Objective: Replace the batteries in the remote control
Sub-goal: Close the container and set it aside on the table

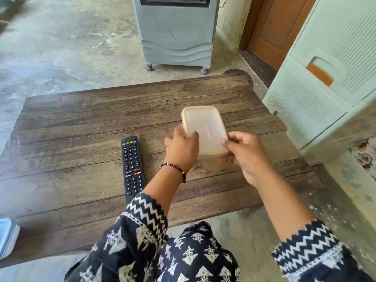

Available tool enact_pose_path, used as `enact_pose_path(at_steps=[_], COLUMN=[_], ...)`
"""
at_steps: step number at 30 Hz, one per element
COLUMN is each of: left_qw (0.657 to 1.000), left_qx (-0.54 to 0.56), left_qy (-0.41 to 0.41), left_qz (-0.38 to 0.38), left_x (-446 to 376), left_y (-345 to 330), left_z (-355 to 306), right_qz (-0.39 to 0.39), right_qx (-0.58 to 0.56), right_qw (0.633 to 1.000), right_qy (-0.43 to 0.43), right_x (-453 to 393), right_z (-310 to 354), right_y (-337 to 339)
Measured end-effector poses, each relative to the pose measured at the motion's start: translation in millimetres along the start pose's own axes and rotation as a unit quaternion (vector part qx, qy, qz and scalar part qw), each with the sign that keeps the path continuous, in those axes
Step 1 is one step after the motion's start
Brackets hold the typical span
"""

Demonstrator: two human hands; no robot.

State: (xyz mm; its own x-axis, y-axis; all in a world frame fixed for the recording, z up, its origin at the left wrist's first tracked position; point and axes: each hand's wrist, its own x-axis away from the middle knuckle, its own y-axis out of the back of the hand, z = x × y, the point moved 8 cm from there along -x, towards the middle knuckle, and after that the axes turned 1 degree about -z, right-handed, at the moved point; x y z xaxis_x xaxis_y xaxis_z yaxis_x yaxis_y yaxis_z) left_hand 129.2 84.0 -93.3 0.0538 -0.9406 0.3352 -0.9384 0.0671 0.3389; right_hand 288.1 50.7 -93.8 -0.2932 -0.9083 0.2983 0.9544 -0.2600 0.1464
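Note:
A black remote control [132,167] lies buttons up on the wooden table [71,123], left of my hands. Both hands hold a small plastic box with a translucent white lid and orange rim [204,129] just above the table's middle. My left hand [182,149] grips its left edge, thumb on the lid. At the near right corner my right hand [244,157] pinches the box, fingers under and over the rim. The lid is on and the contents are hidden. No batteries are visible.
A grey air cooler on wheels [176,31] stands on the concrete floor beyond the table. A pale green plastic drawer cabinet [325,88] stands close to the table's right side. A light blue object [8,235] shows at the table's near left edge.

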Motion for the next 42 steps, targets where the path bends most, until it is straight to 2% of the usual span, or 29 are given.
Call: enact_pose_path(at_steps=[4,8,14,22,33,42], left_qw=[0.997,0.992,0.990,0.982,0.981,0.983], left_qx=[0.058,0.096,0.114,0.171,0.184,0.177], left_qy=[-0.049,-0.058,-0.022,0.011,0.010,0.013], left_qz=[0.013,0.055,0.084,0.074,0.066,0.044], left_x=[-16,-56,-137,-205,-219,-176], left_y=[-15,-46,-98,-133,-146,-103], left_z=[-26,-58,-86,-89,-94,-77], right_qz=[-0.047,-0.099,-0.154,-0.195,-0.223,-0.243], right_qx=[-0.031,-0.031,-0.060,-0.146,-0.180,-0.170], right_qw=[0.998,0.993,0.985,0.969,0.956,0.954], right_qy=[0.024,0.053,0.045,0.046,0.061,0.038], right_x=[-42,-96,-180,-248,-256,-198], right_z=[14,26,26,19,19,-1], right_y=[28,56,83,92,99,88])
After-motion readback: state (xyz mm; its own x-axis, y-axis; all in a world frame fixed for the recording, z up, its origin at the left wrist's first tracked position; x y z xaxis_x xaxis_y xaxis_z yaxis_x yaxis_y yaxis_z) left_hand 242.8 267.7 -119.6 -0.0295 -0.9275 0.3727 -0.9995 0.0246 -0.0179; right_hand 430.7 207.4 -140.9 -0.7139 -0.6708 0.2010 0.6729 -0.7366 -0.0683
